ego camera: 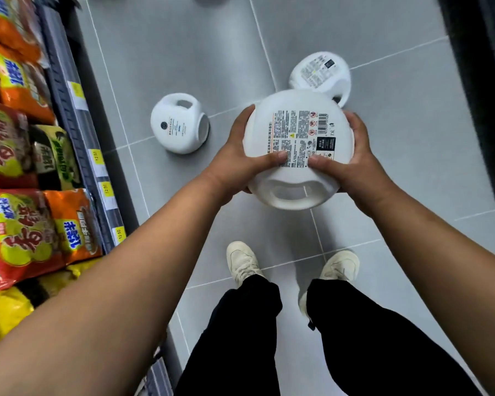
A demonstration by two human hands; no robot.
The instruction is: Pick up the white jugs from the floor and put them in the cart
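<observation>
A round white jug [295, 121] with a printed label faces me, lifted off the grey tile floor between both hands. My left hand [237, 158] grips its left side with the thumb across the label. My right hand [352, 161] grips its right side, thumb also on the label. The jug's handle opening points toward me at its lower edge. A second white jug [177, 130] lies on the floor to the left. A third white jug [320, 72] lies on the floor beyond, partly hidden by the held one. No cart is in view.
A store shelf [77, 124] with yellow price tags runs along the left, packed with orange, red and green snack bags [26, 224]. A dark fixture [486, 81] borders the right. My two feet in pale shoes [243, 261] stand on the tiles below the jug.
</observation>
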